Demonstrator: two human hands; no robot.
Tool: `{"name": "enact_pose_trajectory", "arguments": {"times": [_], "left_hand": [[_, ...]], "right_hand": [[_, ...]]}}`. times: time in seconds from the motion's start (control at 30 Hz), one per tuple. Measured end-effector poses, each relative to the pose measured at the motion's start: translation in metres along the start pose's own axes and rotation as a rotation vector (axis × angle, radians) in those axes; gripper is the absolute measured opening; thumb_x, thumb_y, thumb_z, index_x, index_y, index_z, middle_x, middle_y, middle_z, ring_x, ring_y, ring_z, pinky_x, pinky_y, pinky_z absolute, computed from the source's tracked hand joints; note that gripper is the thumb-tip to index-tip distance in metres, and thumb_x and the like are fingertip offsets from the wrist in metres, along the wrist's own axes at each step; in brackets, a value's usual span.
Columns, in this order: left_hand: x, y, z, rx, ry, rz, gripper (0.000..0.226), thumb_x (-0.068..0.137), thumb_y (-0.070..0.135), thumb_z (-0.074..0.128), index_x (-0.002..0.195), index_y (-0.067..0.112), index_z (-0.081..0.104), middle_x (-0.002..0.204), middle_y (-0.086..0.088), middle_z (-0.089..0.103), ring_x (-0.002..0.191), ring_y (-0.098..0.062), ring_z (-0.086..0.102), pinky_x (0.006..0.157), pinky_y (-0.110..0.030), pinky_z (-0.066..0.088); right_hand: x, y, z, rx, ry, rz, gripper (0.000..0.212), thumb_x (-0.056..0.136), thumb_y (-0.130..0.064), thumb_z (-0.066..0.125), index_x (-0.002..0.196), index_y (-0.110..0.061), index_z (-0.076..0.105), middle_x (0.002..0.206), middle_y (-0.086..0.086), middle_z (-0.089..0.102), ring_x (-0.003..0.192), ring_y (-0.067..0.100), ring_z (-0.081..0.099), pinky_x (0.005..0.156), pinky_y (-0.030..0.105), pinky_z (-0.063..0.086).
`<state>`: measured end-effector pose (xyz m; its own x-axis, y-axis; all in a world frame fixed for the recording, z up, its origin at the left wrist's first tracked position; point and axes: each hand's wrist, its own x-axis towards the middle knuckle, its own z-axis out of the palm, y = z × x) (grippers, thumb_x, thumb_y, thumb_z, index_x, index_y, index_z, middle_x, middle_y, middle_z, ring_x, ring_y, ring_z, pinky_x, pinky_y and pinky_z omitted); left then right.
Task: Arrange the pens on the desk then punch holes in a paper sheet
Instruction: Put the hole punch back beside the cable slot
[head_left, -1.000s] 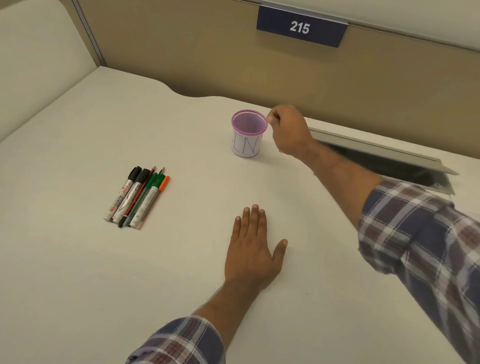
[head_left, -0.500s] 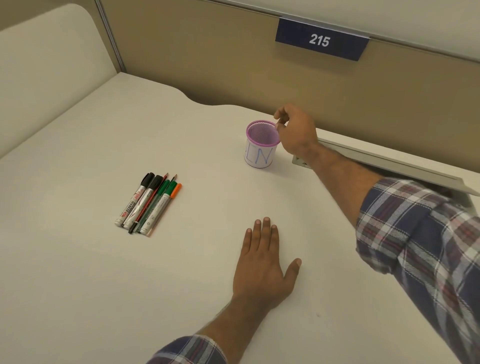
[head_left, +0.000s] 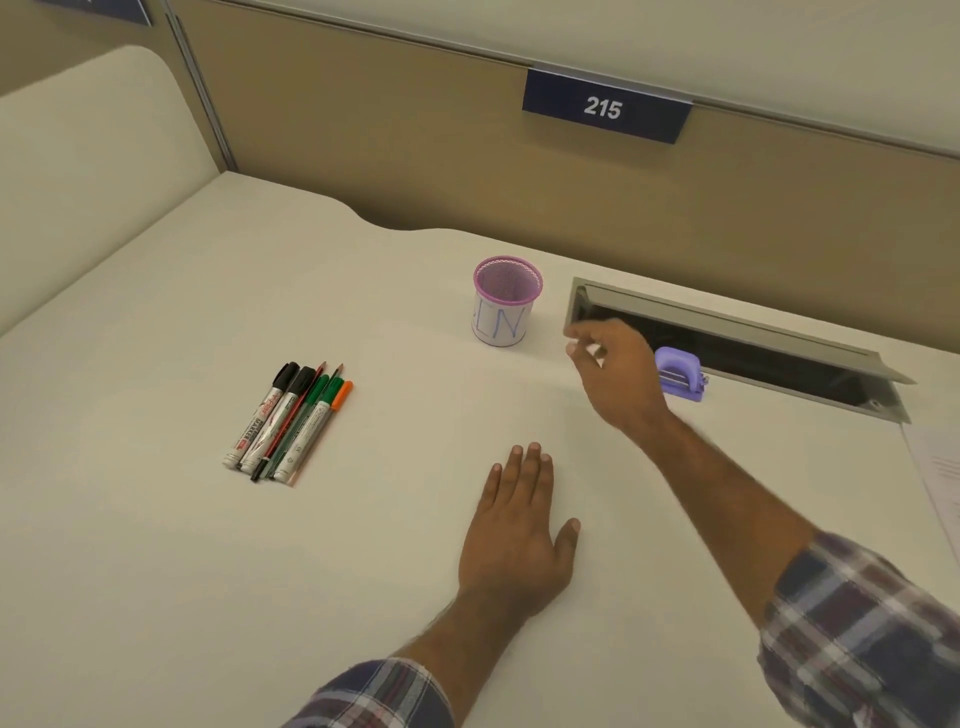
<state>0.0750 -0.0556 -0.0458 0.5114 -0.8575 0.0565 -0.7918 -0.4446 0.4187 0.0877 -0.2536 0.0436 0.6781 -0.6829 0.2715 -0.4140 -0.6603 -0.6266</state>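
— Where's everything on the desk (head_left: 156, 545)?
— Left hand (head_left: 519, 540) lies flat, fingers straight. Right hand (head_left: 618, 374) hovers, loosely curled, holding nothing.
— And the pens (head_left: 291, 415)?
— Bunched at left; mesh pen cup (head_left: 506, 301) behind, lilac hole punch (head_left: 685, 371) just beside that right hand.

A purple mesh cup (head_left: 506, 301) stands near an open cable tray (head_left: 737, 345), under a "215" sign (head_left: 605, 106).
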Motion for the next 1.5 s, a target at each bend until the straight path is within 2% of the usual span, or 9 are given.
{"name": "enact_pose_trajectory", "arguments": {"times": [0.17,0.27,0.4,0.53,0.63,0.83,1.0,1.2,1.5], "left_hand": [[0.002,0.0,0.003,0.047,-0.033,-0.017,0.075,0.096,0.053,0.018,0.158,0.014,0.003,0.166,-0.002,-0.008,0.152,-0.017,-0.013,0.124,-0.038,-0.009],[0.002,0.0,0.004,0.06,-0.039,-0.016,0.076,0.095,0.055,0.016,0.158,0.015,0.002,0.166,-0.001,-0.009,0.152,-0.017,-0.013,0.124,-0.038,-0.007],[0.002,0.0,0.003,0.089,-0.041,-0.002,0.075,0.095,0.057,0.015,0.158,0.018,0.001,0.166,-0.002,-0.009,0.153,-0.017,-0.012,0.124,-0.037,-0.008],[0.001,0.003,0.003,0.123,-0.022,0.077,0.071,0.097,0.053,0.017,0.158,0.016,0.01,0.167,-0.001,0.005,0.153,-0.015,-0.006,0.122,-0.032,-0.01],[0.0,0.003,0.003,0.12,-0.017,0.067,0.071,0.097,0.052,0.016,0.158,0.016,0.01,0.166,0.0,0.005,0.153,-0.014,-0.004,0.122,-0.031,-0.01],[0.001,0.002,0.005,0.094,-0.022,0.035,0.071,0.098,0.054,0.016,0.158,0.016,0.009,0.167,0.001,0.005,0.153,-0.013,0.0,0.122,-0.029,-0.007],[0.001,0.003,0.005,0.087,-0.013,0.035,0.071,0.098,0.053,0.017,0.158,0.016,0.01,0.166,0.001,0.006,0.153,-0.014,0.001,0.123,-0.029,-0.006],[0.001,0.003,0.005,0.079,-0.007,0.034,0.069,0.099,0.051,0.019,0.158,0.015,0.011,0.166,0.0,0.007,0.153,-0.014,0.002,0.122,-0.029,-0.006],[0.001,0.003,0.006,0.052,-0.008,0.028,0.068,0.1,0.05,0.018,0.158,0.016,0.007,0.167,0.001,0.001,0.153,-0.014,-0.003,0.121,-0.029,-0.011]], "right_hand": [[-0.097,0.037,-0.025,-0.071,-0.076,0.121,0.014,0.091,-0.026,0.063,0.103,-0.025,0.07,0.096,-0.012,0.063,0.078,0.003,0.055,0.073,0.013,0.041],[-0.148,0.052,-0.041,-0.073,-0.087,0.156,0.008,0.09,-0.021,0.066,0.094,-0.024,0.072,0.087,-0.013,0.064,0.078,0.001,0.055,0.069,0.007,0.037],[-0.198,0.059,-0.054,-0.108,-0.2,0.163,0.013,0.092,-0.023,0.062,0.099,-0.022,0.072,0.087,-0.014,0.059,0.085,0.005,0.054,0.077,0.01,0.037],[-0.23,0.054,-0.057,-0.131,-0.315,0.09,0.018,0.094,-0.026,0.058,0.108,-0.026,0.07,0.094,-0.021,0.051,0.095,-0.006,0.042,0.082,0.009,0.033],[-0.245,0.047,-0.057,-0.141,-0.339,0.064,0.019,0.093,-0.028,0.059,0.108,-0.027,0.07,0.098,-0.017,0.054,0.102,0.002,0.045,0.085,0.015,0.037],[-0.254,0.033,-0.054,-0.197,-0.314,0.084,0.021,0.091,-0.033,0.058,0.107,-0.028,0.071,0.1,-0.013,0.057,0.104,0.009,0.047,0.085,0.024,0.04],[-0.252,0.029,-0.043,-0.267,-0.264,0.131,0.017,0.093,-0.032,0.055,0.097,-0.028,0.071,0.093,-0.017,0.056,0.095,0.006,0.044,0.072,0.017,0.03],[-0.252,0.032,-0.037,-0.309,-0.276,0.112,0.014,0.094,-0.02,0.051,0.09,-0.022,0.064,0.09,-0.014,0.051,0.09,0.01,0.042,0.072,0.022,0.04],[-0.199,0.036,-0.045,-0.325,-0.264,0.134,0.016,0.093,-0.007,0.047,0.088,-0.019,0.057,0.091,-0.009,0.048,0.091,0.014,0.042,0.066,0.025,0.04]]}}
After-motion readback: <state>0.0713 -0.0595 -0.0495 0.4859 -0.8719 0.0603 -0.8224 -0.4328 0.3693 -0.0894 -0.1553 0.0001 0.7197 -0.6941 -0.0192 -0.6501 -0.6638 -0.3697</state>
